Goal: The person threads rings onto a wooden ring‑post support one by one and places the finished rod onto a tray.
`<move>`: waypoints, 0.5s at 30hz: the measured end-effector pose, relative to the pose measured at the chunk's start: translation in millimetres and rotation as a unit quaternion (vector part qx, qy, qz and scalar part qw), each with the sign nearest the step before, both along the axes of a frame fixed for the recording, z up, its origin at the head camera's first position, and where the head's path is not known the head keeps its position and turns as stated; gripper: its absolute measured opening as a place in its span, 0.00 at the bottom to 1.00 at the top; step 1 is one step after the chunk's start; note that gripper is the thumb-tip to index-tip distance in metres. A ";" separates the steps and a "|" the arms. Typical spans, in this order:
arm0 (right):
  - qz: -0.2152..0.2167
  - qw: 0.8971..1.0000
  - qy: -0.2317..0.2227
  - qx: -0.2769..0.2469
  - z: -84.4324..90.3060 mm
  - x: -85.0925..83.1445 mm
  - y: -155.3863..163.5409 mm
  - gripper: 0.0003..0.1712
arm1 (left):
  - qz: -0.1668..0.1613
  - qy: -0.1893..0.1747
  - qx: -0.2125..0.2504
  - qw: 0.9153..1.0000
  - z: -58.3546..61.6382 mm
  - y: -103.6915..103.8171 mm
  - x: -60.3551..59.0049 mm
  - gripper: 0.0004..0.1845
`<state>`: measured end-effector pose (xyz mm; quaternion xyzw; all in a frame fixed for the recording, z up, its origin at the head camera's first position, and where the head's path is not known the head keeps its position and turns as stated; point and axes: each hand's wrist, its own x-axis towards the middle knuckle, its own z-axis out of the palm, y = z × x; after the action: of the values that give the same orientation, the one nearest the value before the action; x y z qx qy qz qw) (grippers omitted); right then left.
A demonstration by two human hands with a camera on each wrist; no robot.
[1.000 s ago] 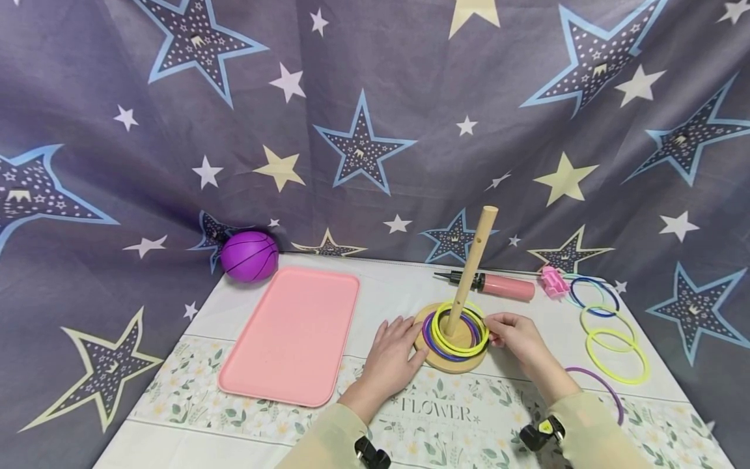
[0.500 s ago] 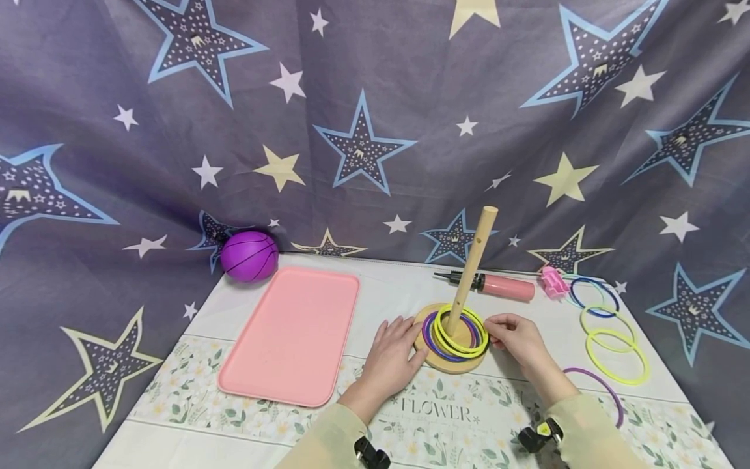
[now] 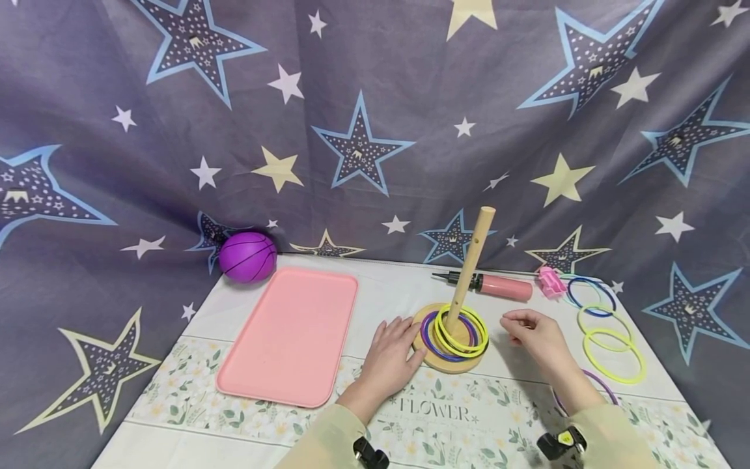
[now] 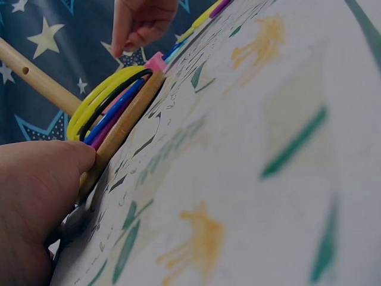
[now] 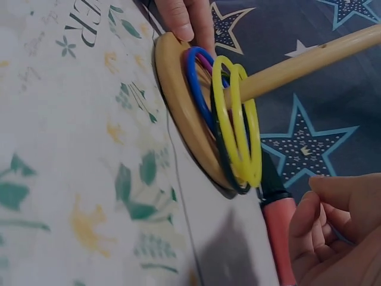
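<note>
A round wooden base [image 3: 436, 362] with a tilted wooden peg [image 3: 472, 260] stands mid-table, and several yellow, blue and purple rings [image 3: 463, 335] lie stacked around the peg. My left hand [image 3: 398, 340] lies flat on the table, its fingertips touching the base's left rim [image 4: 125, 128]. My right hand [image 3: 520, 327] hovers just right of the base with loosely curled fingers [image 5: 333, 229] that hold nothing. It is apart from the rings [image 5: 238, 131].
A pink tray [image 3: 290, 332] lies to the left, with a purple ball [image 3: 247, 256] behind it. A pink pump [image 3: 504, 287] and a small pink toy [image 3: 551, 281] lie behind the base. Loose yellow rings [image 3: 615, 355], a blue ring [image 3: 592, 296] and a purple ring [image 3: 603, 385] lie at right.
My right hand has let go of the rings on the base and drawn back to the right. The left hand stays on the base's rim.
</note>
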<state>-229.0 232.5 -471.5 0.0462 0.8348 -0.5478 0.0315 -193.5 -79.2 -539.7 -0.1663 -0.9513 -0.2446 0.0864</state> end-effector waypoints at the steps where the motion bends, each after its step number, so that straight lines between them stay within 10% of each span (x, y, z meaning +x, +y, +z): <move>1: 0.001 1.000 0.004 0.005 1.9 1.7 1.9 0.21 | 0.000 0.000 0.000 1.000 0.0 -0.1 0.1 0.30; 15: 0.008 0.990 0.051 0.135 14.1 21.3 44.2 0.24 | -0.002 0.005 0.001 1.000 -0.3 -0.5 0.2 0.30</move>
<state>-207.7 276.7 -457.3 0.0153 0.9018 -0.4316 -0.0129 -193.4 -79.7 -540.1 -0.1698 -0.9502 -0.2450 0.0906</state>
